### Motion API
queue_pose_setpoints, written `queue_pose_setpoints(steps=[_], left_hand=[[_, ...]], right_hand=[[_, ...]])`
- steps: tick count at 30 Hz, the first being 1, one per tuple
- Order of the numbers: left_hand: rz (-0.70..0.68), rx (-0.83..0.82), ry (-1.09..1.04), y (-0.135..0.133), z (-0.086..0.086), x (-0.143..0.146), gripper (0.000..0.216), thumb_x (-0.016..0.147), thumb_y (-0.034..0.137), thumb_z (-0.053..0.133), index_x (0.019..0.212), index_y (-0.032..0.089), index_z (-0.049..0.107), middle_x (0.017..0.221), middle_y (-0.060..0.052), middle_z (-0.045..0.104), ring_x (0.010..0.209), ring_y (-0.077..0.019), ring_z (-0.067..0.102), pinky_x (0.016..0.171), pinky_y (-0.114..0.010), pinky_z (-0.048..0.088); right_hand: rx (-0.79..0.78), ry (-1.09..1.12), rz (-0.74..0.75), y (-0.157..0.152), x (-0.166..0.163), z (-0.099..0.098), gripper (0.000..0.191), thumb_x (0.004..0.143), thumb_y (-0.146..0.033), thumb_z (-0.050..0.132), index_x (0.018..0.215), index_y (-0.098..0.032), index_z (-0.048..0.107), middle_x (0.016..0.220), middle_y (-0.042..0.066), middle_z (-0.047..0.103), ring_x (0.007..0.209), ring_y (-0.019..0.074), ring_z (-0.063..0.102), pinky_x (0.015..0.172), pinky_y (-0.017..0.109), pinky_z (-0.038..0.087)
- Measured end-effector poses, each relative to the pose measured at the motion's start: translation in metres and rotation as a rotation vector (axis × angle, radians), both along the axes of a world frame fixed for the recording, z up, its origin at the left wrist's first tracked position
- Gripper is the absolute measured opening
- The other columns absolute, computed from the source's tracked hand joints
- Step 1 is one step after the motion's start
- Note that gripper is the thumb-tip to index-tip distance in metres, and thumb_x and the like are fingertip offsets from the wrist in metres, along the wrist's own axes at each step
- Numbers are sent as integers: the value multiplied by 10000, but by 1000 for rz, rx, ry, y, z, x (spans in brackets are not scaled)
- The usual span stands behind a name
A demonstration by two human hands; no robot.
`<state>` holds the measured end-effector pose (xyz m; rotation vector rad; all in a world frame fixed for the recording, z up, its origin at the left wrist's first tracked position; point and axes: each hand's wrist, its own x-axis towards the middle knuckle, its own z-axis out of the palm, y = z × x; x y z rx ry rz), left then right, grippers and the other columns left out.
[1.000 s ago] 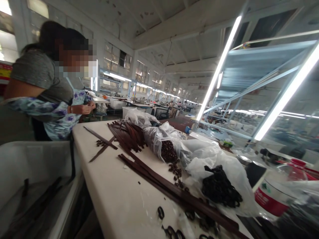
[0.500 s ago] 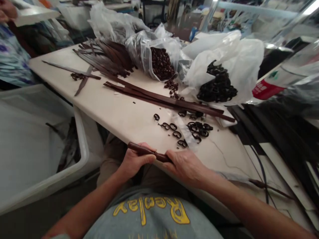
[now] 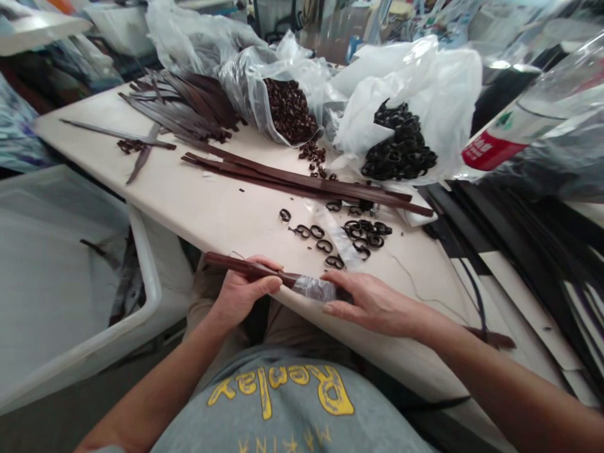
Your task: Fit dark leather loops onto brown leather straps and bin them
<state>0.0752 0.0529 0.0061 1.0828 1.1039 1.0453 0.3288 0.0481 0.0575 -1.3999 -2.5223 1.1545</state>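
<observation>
My left hand is closed around a bundle of dark brown leather straps at the near edge of the cream table. My right hand grips the same bundle farther right, where clear plastic wrap covers it. Small black rings lie scattered on the table just beyond my hands. Long brown straps run across the table behind the rings.
A clear bag of brown rings and a white bag of black rings sit at the back. More brown straps are piled at the far left. A white bin stands left of the table. Black straps lie on the right.
The view dropped from the workshop and a co-worker down to the table. My hands slid apart along the strap bundle, and the clear wrap now shows at my right hand.
</observation>
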Motion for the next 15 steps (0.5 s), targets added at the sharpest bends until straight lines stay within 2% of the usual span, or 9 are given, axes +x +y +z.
queue_pose_setpoints(steps=[3,5,8,11,13,15], left_hand=[[14,-37,-140,1,0,-4,314,672,311,841,933,166,743,717,-6,701,624,-123,599,652,-229,486],[-27,-55,-232,-1,4,2,435,674,349,844,1059,178,733,856,-42,742,738,-159,648,717,-252,511],[-171,-4,-279,-8,15,19,498,730,396,802,1182,215,697,1182,-95,700,1027,-237,650,900,-323,509],[-237,145,-242,-15,30,32,403,837,425,695,1191,232,697,1371,-101,587,1240,-278,549,1059,-377,423],[-202,225,-225,-15,39,29,368,878,455,635,1146,217,720,1340,-108,610,1249,-282,549,1081,-395,410],[-128,251,-246,-8,48,10,422,884,513,600,1126,191,725,1159,-121,707,1101,-275,649,992,-406,493]], right_hand=[[-105,13,-29,-1,14,7,159,905,-341,591,885,-185,608,752,1,639,657,141,569,573,235,365],[-105,42,-65,-1,12,13,145,907,-314,577,836,-188,597,694,-18,616,614,123,546,554,227,350],[-5,60,-70,3,-4,25,135,898,-312,583,849,-190,611,709,-16,638,604,115,546,550,226,347],[106,95,10,10,-28,36,177,916,-339,559,1000,-207,641,817,8,698,658,136,606,584,236,398],[196,122,39,12,-37,40,261,925,-374,539,1127,-230,621,900,33,728,714,169,659,609,256,452],[303,139,17,13,-35,36,340,903,-428,563,1196,-257,591,935,49,743,728,202,691,589,274,494]])
